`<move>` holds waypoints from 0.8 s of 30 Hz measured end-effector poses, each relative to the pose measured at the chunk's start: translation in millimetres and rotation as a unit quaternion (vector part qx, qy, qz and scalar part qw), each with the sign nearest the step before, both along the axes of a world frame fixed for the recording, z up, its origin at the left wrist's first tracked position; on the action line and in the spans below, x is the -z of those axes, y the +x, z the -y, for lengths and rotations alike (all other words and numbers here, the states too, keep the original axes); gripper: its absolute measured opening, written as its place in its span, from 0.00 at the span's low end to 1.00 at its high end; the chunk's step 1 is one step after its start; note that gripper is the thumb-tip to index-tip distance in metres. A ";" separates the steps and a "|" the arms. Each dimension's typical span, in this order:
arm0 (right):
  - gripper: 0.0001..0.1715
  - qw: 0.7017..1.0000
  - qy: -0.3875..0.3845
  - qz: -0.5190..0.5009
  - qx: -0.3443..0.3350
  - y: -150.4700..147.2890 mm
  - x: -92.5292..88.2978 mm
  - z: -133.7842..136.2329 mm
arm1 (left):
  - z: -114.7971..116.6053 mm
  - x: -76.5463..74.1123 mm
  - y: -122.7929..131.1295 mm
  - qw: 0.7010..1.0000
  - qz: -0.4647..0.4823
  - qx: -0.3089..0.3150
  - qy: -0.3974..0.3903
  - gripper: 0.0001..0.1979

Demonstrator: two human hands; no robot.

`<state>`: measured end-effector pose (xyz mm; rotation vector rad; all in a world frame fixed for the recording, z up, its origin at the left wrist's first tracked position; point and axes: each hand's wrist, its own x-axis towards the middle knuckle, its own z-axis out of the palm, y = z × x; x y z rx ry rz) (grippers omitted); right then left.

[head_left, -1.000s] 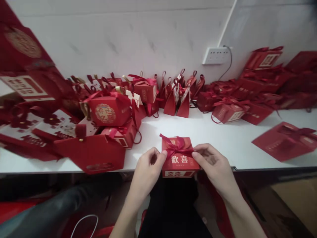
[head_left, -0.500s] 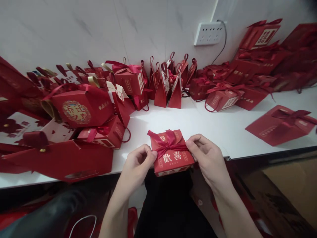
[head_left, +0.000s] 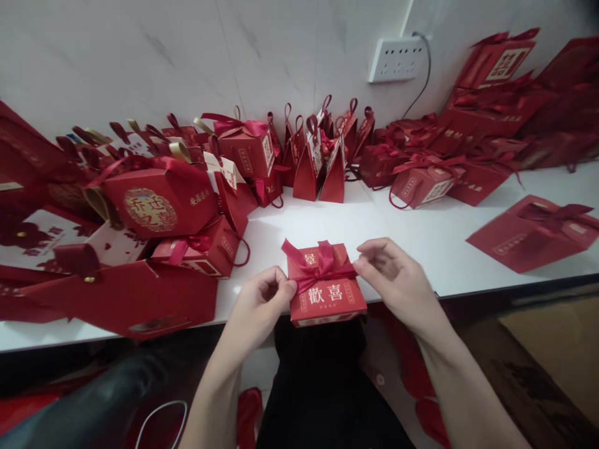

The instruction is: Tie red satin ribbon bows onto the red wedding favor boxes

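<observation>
Right hand (head_left: 397, 280) shifted up off gift box (head_left: 327, 298) side, now pinching ribbon (head_left: 319, 268) right end; left hand (head_left: 257, 302) still pinching left end. Ribbon drawn snug; gift box sits at worktop (head_left: 421, 243) near edge.

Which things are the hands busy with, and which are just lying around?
In use: small red box, its red ribbon, pinched by left hand and right hand.
Lying about: hexagonal red box, triangular bags, flat red box, wall socket.

Far-L bags (head_left: 28, 162) & far-R flat bag (head_left: 538, 234) cropped by edges; box (head_left: 327, 296) sm. print illegible.
</observation>
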<state>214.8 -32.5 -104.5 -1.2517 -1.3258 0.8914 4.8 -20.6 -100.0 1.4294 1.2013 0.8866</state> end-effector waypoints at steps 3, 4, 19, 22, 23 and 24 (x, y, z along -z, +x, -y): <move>0.08 0.972 0.136 0.191 0.019 -2.2 -16.6 -0.9 | -1.6 -3.5 1.9 0.998 -0.039 -0.027 0.031 0.17; 0.07 0.956 0.170 0.238 -0.002 -4.9 -22.0 -1.3 | -1.1 -4.7 2.9 0.997 -0.050 -0.036 0.036 0.17; 0.03 0.941 0.102 0.290 -0.141 -18.6 -24.7 -13.5 | 11.6 -8.2 13.9 0.996 -0.055 -0.062 0.042 0.12; 0.03 0.946 0.091 0.277 -0.144 -18.3 -23.0 -14.7 | 10.4 -5.5 10.9 0.995 -0.070 -0.042 0.059 0.11; 0.03 0.947 0.090 0.273 -0.142 -18.4 -22.2 -14.9 | 9.9 -5.4 10.2 0.994 -0.078 -0.040 0.071 0.09; 0.03 0.949 0.091 0.268 -0.139 -18.6 -21.4 -15.0 | 9.3 -5.7 9.7 0.991 -0.088 -0.040 0.088 0.07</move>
